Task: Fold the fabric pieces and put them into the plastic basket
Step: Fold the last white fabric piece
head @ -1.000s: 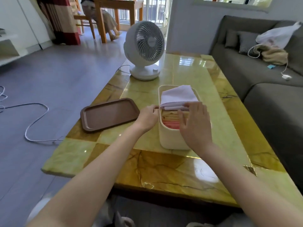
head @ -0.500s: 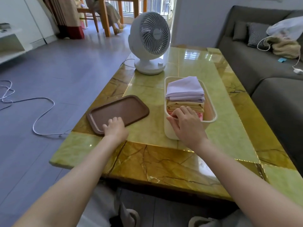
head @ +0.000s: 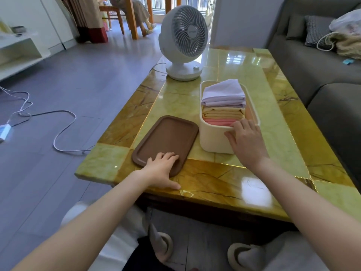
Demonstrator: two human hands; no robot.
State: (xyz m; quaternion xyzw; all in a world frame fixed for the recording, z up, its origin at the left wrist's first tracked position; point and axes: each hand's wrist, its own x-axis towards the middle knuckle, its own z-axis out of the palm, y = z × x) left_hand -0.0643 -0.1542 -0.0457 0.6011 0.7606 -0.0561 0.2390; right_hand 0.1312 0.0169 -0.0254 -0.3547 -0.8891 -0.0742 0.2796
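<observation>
The fingers (head: 242,124) of the right hand (head: 246,141) curl over the near rim of the basket (head: 213,139), tips hooked inside against the pink fabric (head: 216,122), palm on the outer wall; they clasp the rim loosely, not the cloth. The fingers (head: 166,156) of the left hand (head: 160,169) lie flat and spread on the near end of the brown tray (head: 166,135), thumb on the desk (head: 214,184), gripping nothing.

The basket stands right of the tray, toward the near edge of the desk, its long axis running away from the person toward the fan (head: 183,42) at the far edge. Inside, three folded pieces stand in a row along that axis: pink nearest, yellow fabric (head: 222,113) in the middle, lilac fabric (head: 222,94) at the far end and riding above the rim. The right hand is plainly the nearer one to the basket, so any push or lift of it probably falls to that hand.

No loose fabric shows on the desk, so the folding looks finished. The right fingertips are partly hidden by the rim, and the basket's floor and the depth of the stack cannot be seen.
</observation>
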